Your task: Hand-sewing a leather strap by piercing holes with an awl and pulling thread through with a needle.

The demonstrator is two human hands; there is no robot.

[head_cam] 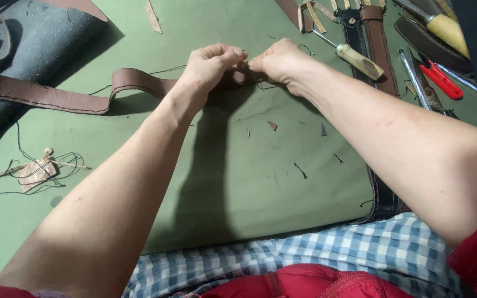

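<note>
We have both hands together over the middle of the desk (238, 182), pinched on one end of the brown strap (139, 84). Our left hand (208, 69) grips it from the left, fingers curled over the top; our right hand (280, 60) meets it fingertip to fingertip from the right, clamped on the same end. From this pinch point the strap runs away to the left: its long axis lies roughly sideways across the desk, humps up just left of our left hand, then lies flat toward the dark leather sheet (34, 44) at the far left. So the free length is all on the left hand's side. A thin dark thread (164, 70) trails along the strap; we cannot tell whether a needle is held. Right of the strap end lie an awl (360, 60), a dark belt (371, 44) and a red cutter (441, 80). Below the strap's far end sits a thread tangle (37, 171).
</note>
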